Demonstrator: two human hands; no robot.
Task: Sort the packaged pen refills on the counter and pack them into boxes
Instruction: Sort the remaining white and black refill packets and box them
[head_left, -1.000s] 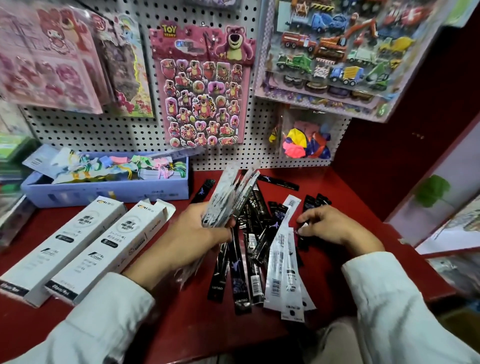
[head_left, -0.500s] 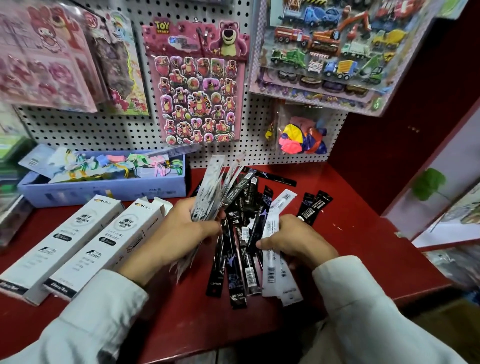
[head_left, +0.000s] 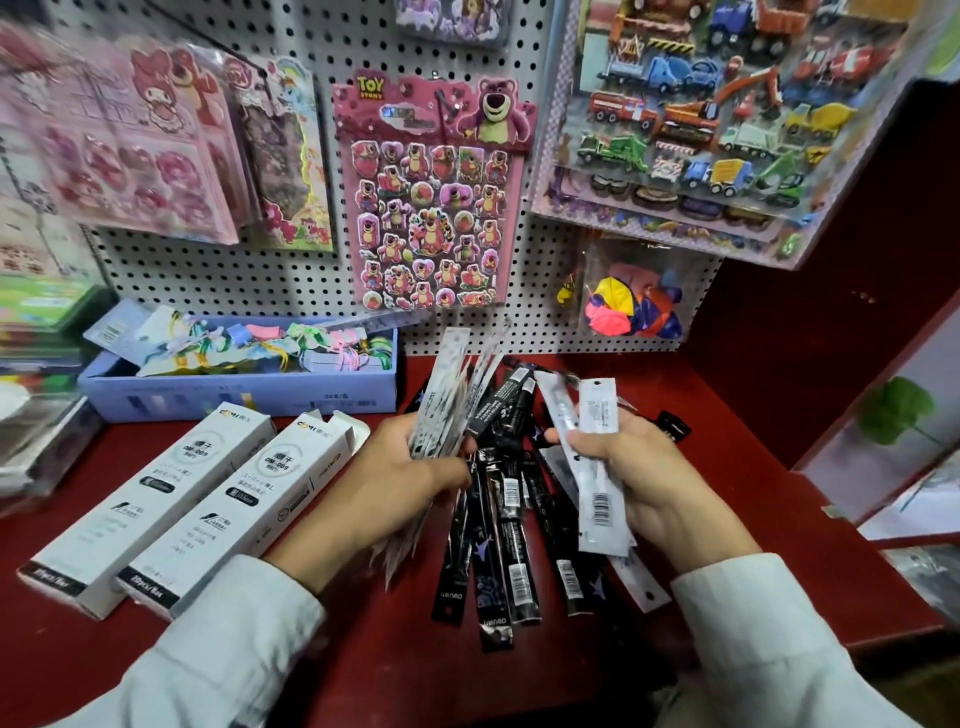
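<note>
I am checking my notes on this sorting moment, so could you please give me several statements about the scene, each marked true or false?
1. The left hand grips a fanned bunch of pale refill packets. True.
2. The right hand is empty. False: it holds white refill packets.
3. Black refill packets lie on the red counter between the hands. True.
4. The two white boxes stand upright. False: they lie flat.
</note>
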